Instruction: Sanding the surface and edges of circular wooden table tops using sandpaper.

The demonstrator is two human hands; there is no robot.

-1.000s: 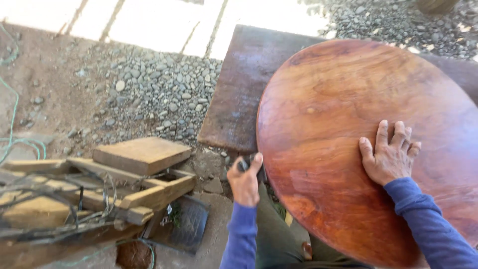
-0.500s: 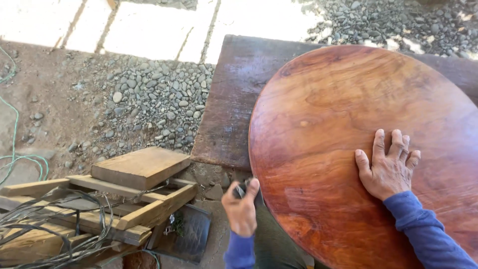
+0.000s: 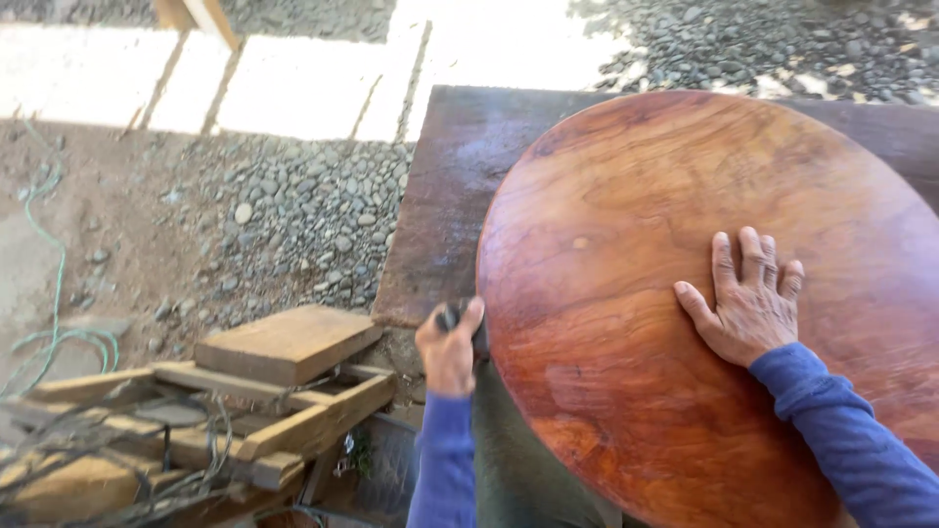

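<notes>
A large round slab of reddish polished wood (image 3: 675,225) lies on a dark wooden plank (image 3: 460,176). My right hand (image 3: 748,303) rests flat on the slab, fingers spread, palm down. My left hand (image 3: 450,347) is at the slab's left edge, closed around a small dark object (image 3: 456,315) pressed against the rim. What the object is I cannot tell. Both arms wear blue sleeves.
A stack of rough wooden blocks and battens (image 3: 284,372) sits at the lower left, with tangled wires (image 3: 98,460) over it. Gravel (image 3: 293,215) covers the ground to the left. A green cord (image 3: 49,293) trails at the far left. Bright concrete (image 3: 293,78) lies beyond.
My left hand has risen a little along the slab's left edge with the dark object. The view has shifted slightly; my right hand stays flat on the slab.
</notes>
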